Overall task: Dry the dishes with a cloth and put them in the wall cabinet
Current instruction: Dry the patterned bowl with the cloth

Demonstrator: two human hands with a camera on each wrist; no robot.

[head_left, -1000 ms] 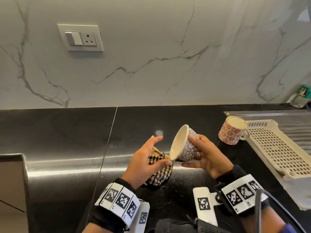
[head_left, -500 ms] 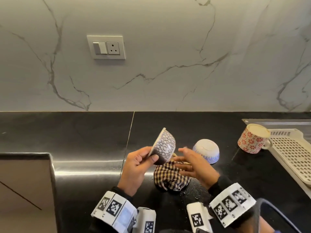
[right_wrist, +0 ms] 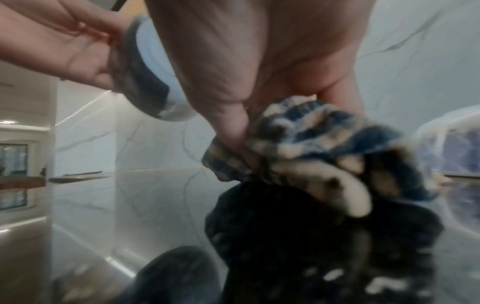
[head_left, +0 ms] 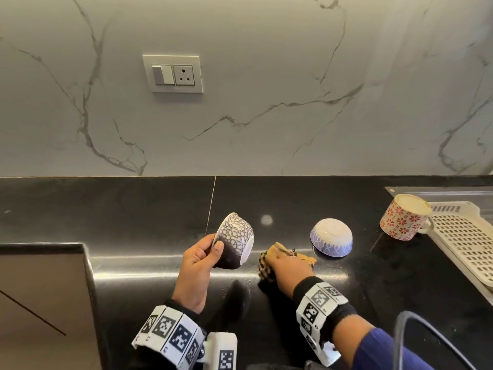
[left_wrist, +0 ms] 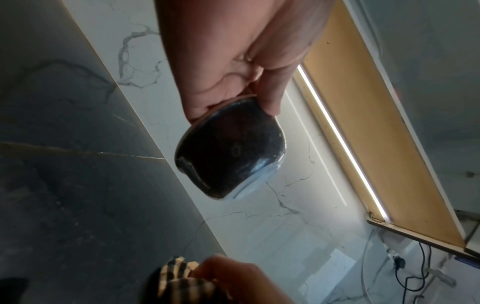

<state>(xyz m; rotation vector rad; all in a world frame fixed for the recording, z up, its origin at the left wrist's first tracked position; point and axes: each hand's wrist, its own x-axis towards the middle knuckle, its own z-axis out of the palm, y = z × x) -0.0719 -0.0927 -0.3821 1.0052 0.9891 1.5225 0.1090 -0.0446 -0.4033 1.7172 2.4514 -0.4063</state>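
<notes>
My left hand grips a small patterned bowl by its rim, tilted on its side above the black counter; the left wrist view shows the bowl dark against the wall. My right hand lies on the checked cloth on the counter, fingers curled into it; the right wrist view shows the thumb pinching the bunched cloth. A second bowl with a blue band lies upside down to the right. A mug with red flowers leans against the drying tray.
A cream perforated drying tray sits at the right on the steel drainboard. A marble wall with a switch and socket rises behind the counter. The counter's edge drops away at the lower left.
The bowl passed from my right hand to my left. The cloth went from my left hand to the counter, and my right hand came down onto it. The view shifted left.
</notes>
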